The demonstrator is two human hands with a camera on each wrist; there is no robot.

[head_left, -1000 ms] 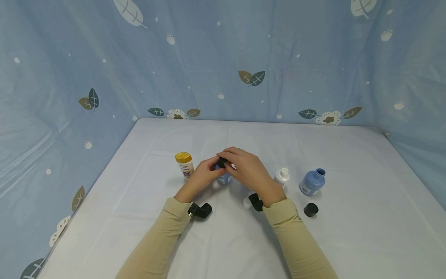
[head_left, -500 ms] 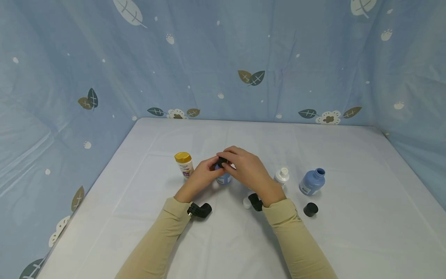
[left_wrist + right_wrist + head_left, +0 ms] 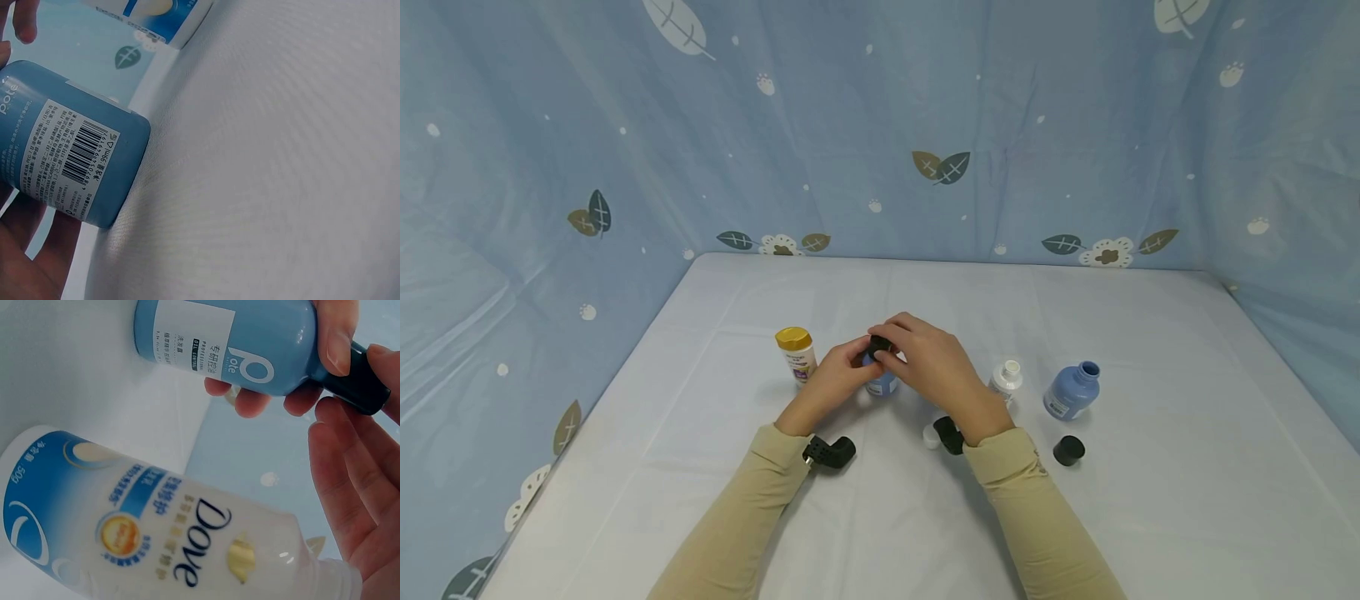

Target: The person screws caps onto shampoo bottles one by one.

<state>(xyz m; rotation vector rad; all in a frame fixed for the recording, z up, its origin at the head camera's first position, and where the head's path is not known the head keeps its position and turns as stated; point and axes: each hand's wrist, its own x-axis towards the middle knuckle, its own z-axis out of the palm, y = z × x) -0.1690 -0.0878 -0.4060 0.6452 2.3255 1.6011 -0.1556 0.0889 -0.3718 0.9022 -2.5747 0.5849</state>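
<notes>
My left hand (image 3: 833, 377) grips a small blue bottle (image 3: 882, 386) round its body, and the bottle stands on the table. My right hand (image 3: 936, 367) pinches the black cap (image 3: 362, 384) at the bottle's neck between thumb and fingers. In the right wrist view the cap sits on the neck; whether it is tight I cannot tell. The left wrist view shows the blue bottle's barcode label (image 3: 69, 156). Near my right wrist stands an uncapped white Dove bottle (image 3: 206, 519), partly behind the forearm in the head view.
A white bottle with a gold cap (image 3: 795, 340) stands left of my left hand. At the right is an uncapped blue bottle (image 3: 1072, 393), with a loose black cap (image 3: 1069, 451) in front. A white cap (image 3: 931, 437) lies by my right wrist. Blue cloth (image 3: 880, 125) hangs behind the table.
My right hand's fingers have shifted slightly on the black cap. My left hand and the blue bottle stay in place.
</notes>
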